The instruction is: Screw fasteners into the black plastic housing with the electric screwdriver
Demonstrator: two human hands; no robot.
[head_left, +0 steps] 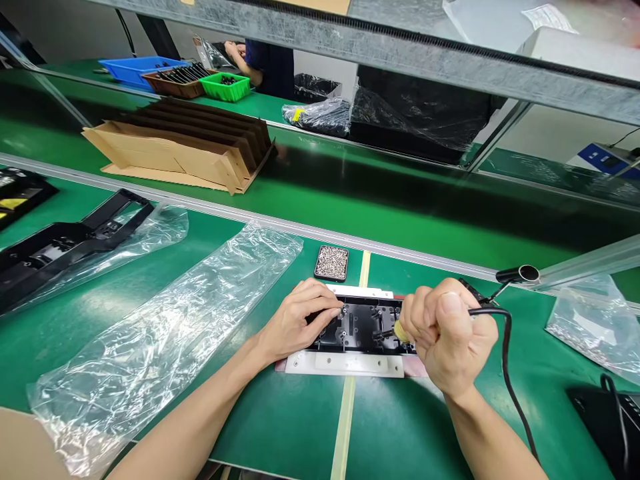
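In the middle of the bench a black plastic housing point(357, 327) lies between white fixture blocks point(345, 365), its ribbed inside facing up. My left hand point(303, 313) rests over the housing's left end, thumb and fingertips drawn together; whatever is between them is too small to make out. A corded tool that looks like a soldering iron, with a yellow grip point(400, 331), is held in my right hand point(447, 327). My fist wraps its handle, and its dark tip points down into the housing. Behind the housing stands a small black tray of tiny metal parts point(331, 263).
Left of me lie a clear plastic bag point(175, 340) and a black frame part point(70, 243). At right are a metal tube holder point(517, 274), the tool's black cord point(507, 360) and another bag point(595, 327). Beyond the rail sits a cardboard divider point(175, 157); a person point(270, 67) works behind.
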